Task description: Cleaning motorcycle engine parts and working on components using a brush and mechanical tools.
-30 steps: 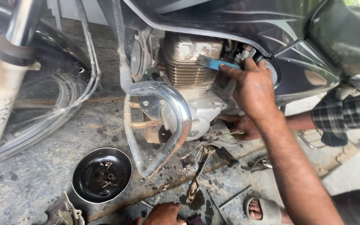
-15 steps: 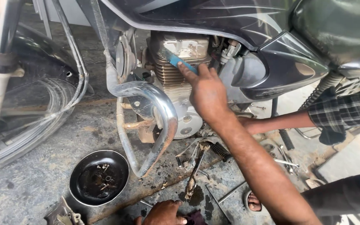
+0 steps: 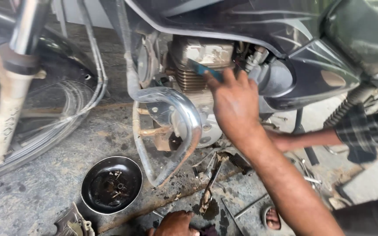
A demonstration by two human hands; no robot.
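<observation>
My right hand [image 3: 237, 105] reaches in from the lower right and grips a blue-handled tool [image 3: 204, 70], whose tip rests against the finned cylinder of the motorcycle engine [image 3: 200, 57]. My left hand [image 3: 173, 223] lies low at the bottom edge on the oily ground, next to a dark rag [image 3: 207, 230]; its fingers are hidden. A chrome crash guard [image 3: 184, 113] curves in front of the engine, just left of my right hand. Another person's arm in a checked sleeve [image 3: 364, 131] reaches from the right under the engine, behind my forearm.
A round black pan [image 3: 111, 185] with small parts sits on the ground left of centre. Loose tools [image 3: 208, 183] lie below the engine. The front wheel and fork [image 3: 9, 109] stand at the left. A sandalled foot [image 3: 273, 217] shows at the bottom.
My right hand has slid left along the engine with the blue tool, from near the carburettor side to the cylinder fins. The left hand stays low on the ground.
</observation>
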